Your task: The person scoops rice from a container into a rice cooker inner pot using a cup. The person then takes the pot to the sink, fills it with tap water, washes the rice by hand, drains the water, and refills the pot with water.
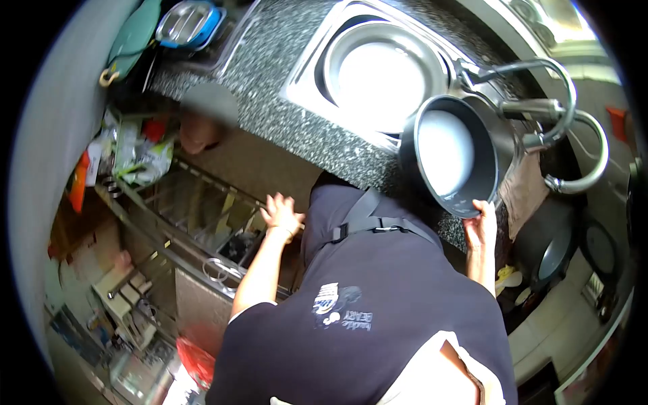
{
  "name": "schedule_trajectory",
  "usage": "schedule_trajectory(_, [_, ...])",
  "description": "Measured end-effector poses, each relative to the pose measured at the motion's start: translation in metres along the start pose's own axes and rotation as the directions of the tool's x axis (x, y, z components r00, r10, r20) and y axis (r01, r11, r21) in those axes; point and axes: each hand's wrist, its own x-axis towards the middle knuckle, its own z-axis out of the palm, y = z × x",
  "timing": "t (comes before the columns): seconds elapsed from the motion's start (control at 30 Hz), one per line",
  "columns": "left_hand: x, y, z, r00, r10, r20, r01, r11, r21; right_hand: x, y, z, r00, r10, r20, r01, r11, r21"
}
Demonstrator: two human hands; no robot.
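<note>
My right hand (pixel 481 226) grips the edge of a dark pot (pixel 480 158) with a pale, bright inside. The pot is tilted, its mouth facing up toward me, over the front corner of the sink (pixel 297 89). Its thumb side shows at the rim, while the other fingers are partly hidden. Behind the pot, a round steel basin (pixel 335 64) sits in the sink. My left hand (pixel 282 216) is held out low beside my body, fingers spread and holding nothing, near a metal rack (pixel 223 192); whether it touches the rack I cannot tell.
A curved faucet (pixel 571 88) rises right of the sink, with a brown cloth (pixel 525 196) below. A speckled counter (pixel 270 50) runs left to a blue-edged container (pixel 219 27) and a green board (pixel 137 40). A dark pan (pixel 550 246) is at right; a red bag (pixel 197 361) is lower left.
</note>
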Motion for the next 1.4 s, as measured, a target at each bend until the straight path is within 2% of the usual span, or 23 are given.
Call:
schedule_trajectory(0.03, [0.04, -0.027, -0.014, 0.987, 0.1, -0.129, -0.132, 0.953, -0.272, -0.002, -0.001, 0.005, 1.0, 0.014, -0.01, -0.014, 1.0, 0.007])
schedule_trajectory(0.07, [0.062, -0.022, -0.059, 0.979, -0.157, -0.128, -0.05, 0.424, -0.904, -0.001, -0.001, 0.007, 0.999, 0.008, -0.039, -0.01, 1.0, -0.028])
schedule_trajectory(0.1, [0.081, -0.027, -0.117, 0.977, -0.142, -0.158, -0.145, 0.097, -0.985, -0.002, -0.002, 0.016, 1.0, -0.007, -0.018, 0.007, 0.999, -0.053])
schedule_trajectory(0.13, [0.079, -0.016, -0.199, 0.98, -0.067, -0.187, -0.198, -0.262, -0.945, -0.004, -0.004, 0.022, 1.0, -0.013, 0.001, 0.013, 0.996, -0.088])
schedule_trajectory(0.17, [0.072, -0.005, -0.256, 0.88, 0.034, -0.474, -0.42, -0.414, -0.808, -0.001, -0.001, 0.02, 1.0, -0.02, 0.014, 0.022, 0.993, -0.119])
schedule_trajectory(0.2, [0.053, 0.007, -0.301, 0.828, -0.018, -0.561, -0.444, -0.634, -0.634, -0.004, 0.0, 0.03, 0.999, -0.048, -0.013, 0.046, 0.992, -0.119])
schedule_trajectory(0.23, [0.042, 0.013, -0.341, 0.655, 0.152, -0.74, -0.395, -0.766, -0.506, -0.001, 0.002, 0.028, 0.999, -0.045, -0.014, 0.043, 0.99, -0.132])
schedule_trajectory(0.27, [0.02, 0.03, -0.374, 0.623, 0.131, -0.772, -0.282, -0.882, -0.377, 0.002, 0.005, 0.026, 0.999, -0.036, -0.013, 0.034, 0.988, -0.15])
schedule_trajectory(0.3, [0.012, 0.036, -0.393, 0.579, 0.219, -0.786, -0.147, -0.92, -0.364, 0.0, 0.005, 0.03, 1.0, -0.03, -0.007, 0.029, 0.99, -0.14])
schedule_trajectory(0.4, [-0.001, 0.052, -0.421, 0.478, 0.312, -0.821, 0.009, -0.936, -0.351, -0.004, 0.007, 0.034, 1.0, 0.022, 0.002, -0.022, 0.994, -0.107])
schedule_trajectory(0.63, [-0.008, 0.071, -0.417, 0.293, 0.33, -0.897, -0.01, -0.937, -0.348, -0.014, 0.007, 0.038, 0.999, 0.033, 0.005, -0.032, 0.994, -0.106])
schedule_trajectory(1.07, [0.005, 0.084, -0.424, 0.097, 0.349, -0.932, -0.193, -0.912, -0.361, -0.011, 0.005, 0.024, 1.0, 0.0, -0.001, 0.0, 0.998, -0.058])
schedule_trajectory(1.2, [0.035, 0.09, -0.415, 0.08, 0.36, -0.929, -0.336, -0.868, -0.365, -0.012, 0.008, 0.018, 1.0, -0.004, -0.012, 0.003, 0.997, -0.072])
schedule_trajectory(1.23, [0.043, 0.096, -0.409, 0.072, 0.357, -0.931, -0.398, -0.846, -0.355, -0.006, 0.006, 0.018, 0.999, -0.054, 0.011, 0.055, 0.993, -0.109])
schedule_trajectory(1.3, [0.061, 0.12, -0.387, 0.128, 0.418, -0.899, -0.593, -0.694, -0.407, -0.01, 0.0, 0.022, 0.994, -0.092, 0.059, 0.101, 0.98, -0.174])
schedule_trajectory(1.33, [0.07, 0.14, -0.367, 0.156, 0.49, -0.858, -0.695, -0.563, -0.448, -0.009, -0.001, 0.017, 0.995, -0.087, 0.043, 0.094, 0.97, -0.224])
schedule_trajectory(1.4, [0.079, 0.183, -0.316, 0.308, 0.683, -0.663, -0.819, -0.165, -0.55, -0.006, 0.008, 0.01, 0.976, -0.211, 0.054, 0.217, 0.958, -0.188])
